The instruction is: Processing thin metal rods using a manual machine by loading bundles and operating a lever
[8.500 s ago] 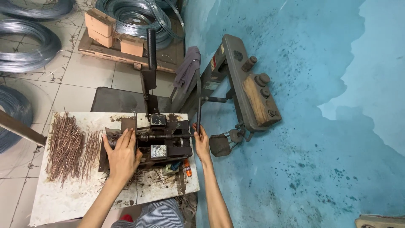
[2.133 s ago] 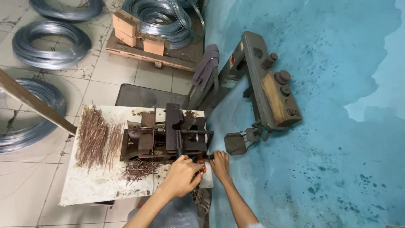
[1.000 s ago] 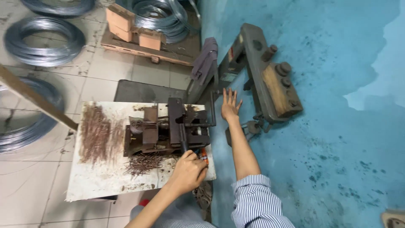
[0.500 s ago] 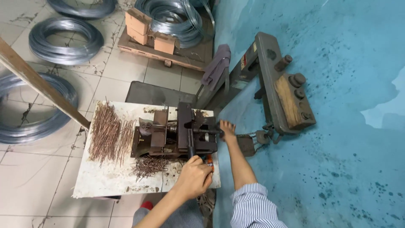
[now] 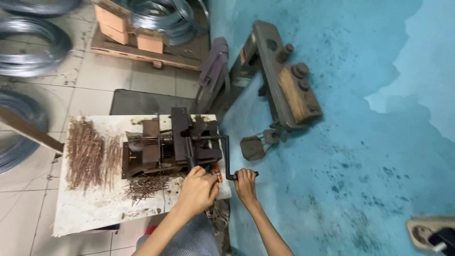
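A dark metal bending machine (image 5: 170,147) sits on a white worn table (image 5: 95,213). My right hand (image 5: 245,182) is closed around the end of its black crank handle (image 5: 227,159), at the table's near right corner. My left hand (image 5: 199,189) is clenched at the machine's front edge beside an orange-handled tool (image 5: 217,171); what it grips is hidden under the fingers. A bundle of straight rusty wire rods (image 5: 86,151) lies at the table's left. A smaller heap of bent rusty pieces (image 5: 144,186) lies in front of the machine.
Coils of grey steel wire (image 5: 33,47) lie on the tiled floor at left and on a wooden pallet (image 5: 142,50) with cardboard boxes at the top. A heavy machine with rollers (image 5: 289,80) leans against the blue wall at right. A wooden pole (image 5: 28,132) crosses at left.
My right hand has come down from the machine's far right side to the crank handle's end and closed on it. The crank now hangs toward me. The left hand stays at the machine's front.
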